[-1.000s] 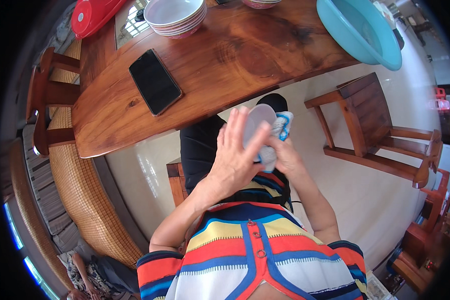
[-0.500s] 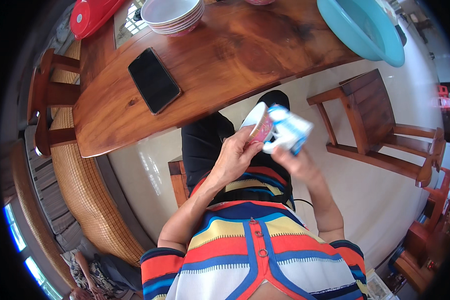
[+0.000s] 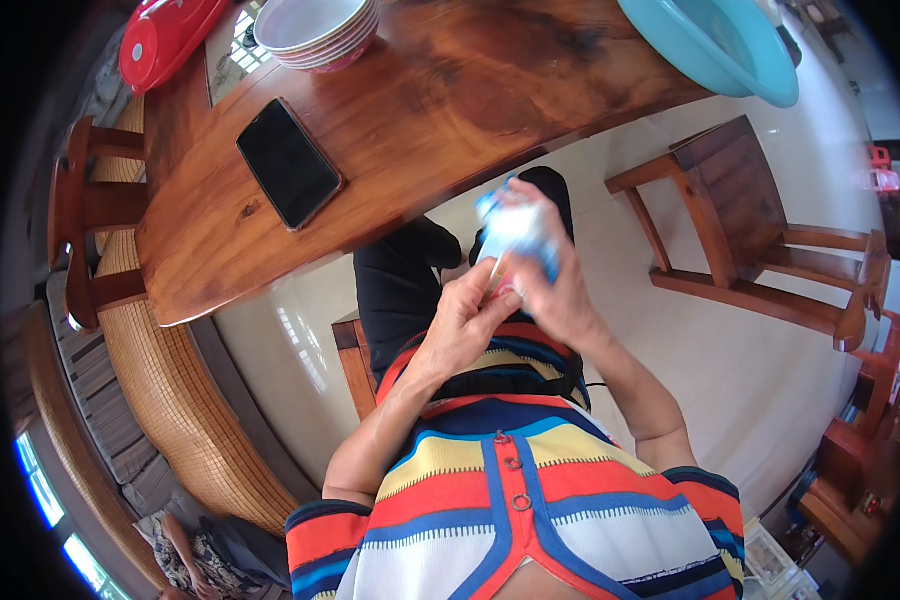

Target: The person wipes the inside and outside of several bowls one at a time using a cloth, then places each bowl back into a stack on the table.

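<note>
My left hand (image 3: 458, 312) is closed on the edge of a small pink-and-white bowl (image 3: 502, 284), held above my lap. Most of the bowl is hidden behind a blue-and-white cloth (image 3: 522, 228) and my other hand. With its fingers around the cloth, my right hand (image 3: 558, 292) presses it over the bowl; the cloth and fingers are blurred by motion. On the wooden table (image 3: 420, 130) ahead, a stack of bowls (image 3: 315, 35) with white insides and pink outsides stands at the far left.
A black phone (image 3: 290, 165) lies on the table. Beyond are a red plastic lid or tray (image 3: 165, 42) and a light-blue basin (image 3: 730, 45) at the right edge. Wooden chairs (image 3: 740, 195) flank me. Another person (image 3: 195, 555) sits at the lower left.
My right hand has swung left and up with the cloth, from beside the bowl to over it, now covering most of it. The table appears slightly shifted up and left.
</note>
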`<state>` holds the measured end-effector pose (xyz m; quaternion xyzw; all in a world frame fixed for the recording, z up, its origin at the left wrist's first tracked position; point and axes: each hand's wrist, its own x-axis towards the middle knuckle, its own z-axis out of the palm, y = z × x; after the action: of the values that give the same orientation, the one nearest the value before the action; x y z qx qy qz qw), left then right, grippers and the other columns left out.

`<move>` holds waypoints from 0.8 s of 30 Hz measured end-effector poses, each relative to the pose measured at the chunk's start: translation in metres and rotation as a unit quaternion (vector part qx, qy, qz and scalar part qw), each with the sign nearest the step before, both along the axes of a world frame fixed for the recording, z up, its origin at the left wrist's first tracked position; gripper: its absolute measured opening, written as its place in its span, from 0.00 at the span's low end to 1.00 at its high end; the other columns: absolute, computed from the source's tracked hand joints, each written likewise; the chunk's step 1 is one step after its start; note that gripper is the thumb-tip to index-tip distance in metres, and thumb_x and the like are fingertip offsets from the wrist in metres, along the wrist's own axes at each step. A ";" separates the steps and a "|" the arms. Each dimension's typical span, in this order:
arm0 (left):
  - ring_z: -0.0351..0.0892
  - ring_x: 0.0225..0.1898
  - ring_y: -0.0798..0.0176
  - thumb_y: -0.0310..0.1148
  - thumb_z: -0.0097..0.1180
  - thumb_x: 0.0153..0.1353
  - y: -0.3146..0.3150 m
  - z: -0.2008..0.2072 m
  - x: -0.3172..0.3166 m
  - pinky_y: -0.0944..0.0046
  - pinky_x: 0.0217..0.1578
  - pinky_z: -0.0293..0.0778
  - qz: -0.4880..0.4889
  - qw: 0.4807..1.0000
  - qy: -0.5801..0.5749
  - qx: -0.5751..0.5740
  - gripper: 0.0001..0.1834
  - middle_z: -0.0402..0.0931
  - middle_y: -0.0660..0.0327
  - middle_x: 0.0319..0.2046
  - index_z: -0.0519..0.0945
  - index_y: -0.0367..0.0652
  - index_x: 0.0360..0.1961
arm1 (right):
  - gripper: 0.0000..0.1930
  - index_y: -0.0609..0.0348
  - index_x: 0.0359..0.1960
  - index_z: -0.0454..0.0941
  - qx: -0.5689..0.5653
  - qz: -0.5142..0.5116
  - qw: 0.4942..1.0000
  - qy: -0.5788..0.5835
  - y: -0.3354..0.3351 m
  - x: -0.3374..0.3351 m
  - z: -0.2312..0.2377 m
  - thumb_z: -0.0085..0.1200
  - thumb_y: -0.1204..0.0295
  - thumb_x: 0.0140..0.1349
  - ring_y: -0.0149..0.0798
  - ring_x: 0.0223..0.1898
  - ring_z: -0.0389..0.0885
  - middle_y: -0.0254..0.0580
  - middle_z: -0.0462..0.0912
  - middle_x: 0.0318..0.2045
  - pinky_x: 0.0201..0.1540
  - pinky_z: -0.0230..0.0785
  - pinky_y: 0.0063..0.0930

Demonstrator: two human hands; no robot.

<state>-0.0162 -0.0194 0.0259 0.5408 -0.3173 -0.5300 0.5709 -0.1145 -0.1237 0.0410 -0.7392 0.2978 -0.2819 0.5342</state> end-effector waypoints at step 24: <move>0.72 0.53 0.58 0.36 0.52 0.62 -0.024 0.021 0.016 0.56 0.57 0.66 0.168 0.878 0.443 -0.073 0.23 0.73 0.55 0.51 0.67 0.36 0.55 | 0.33 0.64 0.64 0.55 -0.349 -0.059 0.935 -0.007 0.026 -0.001 -0.005 0.52 0.63 0.60 0.63 0.65 0.50 0.63 0.53 0.63 0.61 0.46 0.58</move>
<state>-0.0006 -0.0429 0.0471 0.2515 0.0268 -0.5857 0.7701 -0.1160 -0.0975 0.0362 -0.8581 0.2202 -0.4042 0.2276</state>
